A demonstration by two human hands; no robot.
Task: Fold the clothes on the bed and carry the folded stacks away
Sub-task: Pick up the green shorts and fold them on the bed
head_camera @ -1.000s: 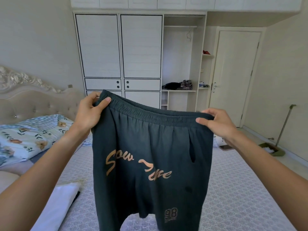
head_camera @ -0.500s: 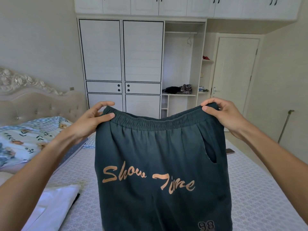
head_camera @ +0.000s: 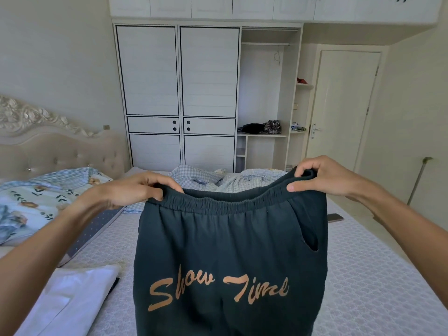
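Dark green shorts (head_camera: 230, 243) with orange "Show Time" lettering hang in front of me over the bed (head_camera: 363, 275). My left hand (head_camera: 135, 190) grips the left end of the elastic waistband. My right hand (head_camera: 322, 177) pinches the right end, slightly higher. The shorts' lower part runs out of the bottom of the view. A white garment (head_camera: 70, 299) lies flat on the bed at my lower left. More crumpled checked clothes (head_camera: 208, 178) lie at the far end of the bed.
A floral quilt (head_camera: 31, 202) is bunched by the padded headboard (head_camera: 60, 149) at left. A phone (head_camera: 335, 217) lies near the bed's right edge. The white wardrobe (head_camera: 179, 93) stands beyond, its open shelf holding dark clothes (head_camera: 261, 127). A closed door (head_camera: 344, 105) is at right.
Both hands lowered the shorts toward the bed, so the far end of the bed and the crumpled clothes now show above the waistband. My left hand's fingers curled over the band.
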